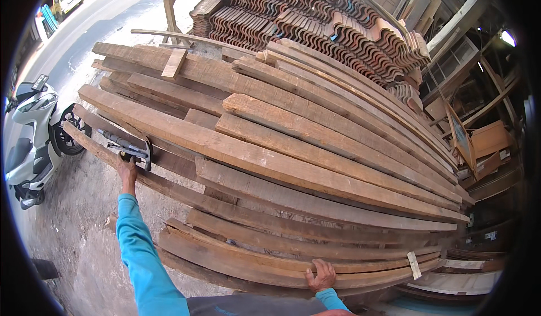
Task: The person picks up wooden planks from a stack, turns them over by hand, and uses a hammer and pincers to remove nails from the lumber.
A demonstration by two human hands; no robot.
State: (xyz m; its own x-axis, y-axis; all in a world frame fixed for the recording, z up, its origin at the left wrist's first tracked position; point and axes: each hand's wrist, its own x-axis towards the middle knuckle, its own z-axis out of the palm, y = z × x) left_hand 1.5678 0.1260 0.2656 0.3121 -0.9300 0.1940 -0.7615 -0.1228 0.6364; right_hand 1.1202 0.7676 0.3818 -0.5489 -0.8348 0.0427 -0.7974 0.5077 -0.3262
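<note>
A big stack of long rough wooden planks point(270, 147) fills the middle of the view. My left hand point(127, 169), in a turquoise sleeve, reaches out to the left end of a plank and grips a grey metal tool point(131, 146) that lies on the stack's edge there. My right hand point(321, 275) rests palm down, fingers spread, on the near edge of a low plank point(253, 262) at the bottom of the pile. It holds nothing.
A white scooter point(31, 138) is parked at the left on the concrete ground. Stacked curved roof tiles point(315, 23) rise behind the planks. Wooden frames and boards point(479, 141) crowd the right side. A road with vehicles runs at the top left.
</note>
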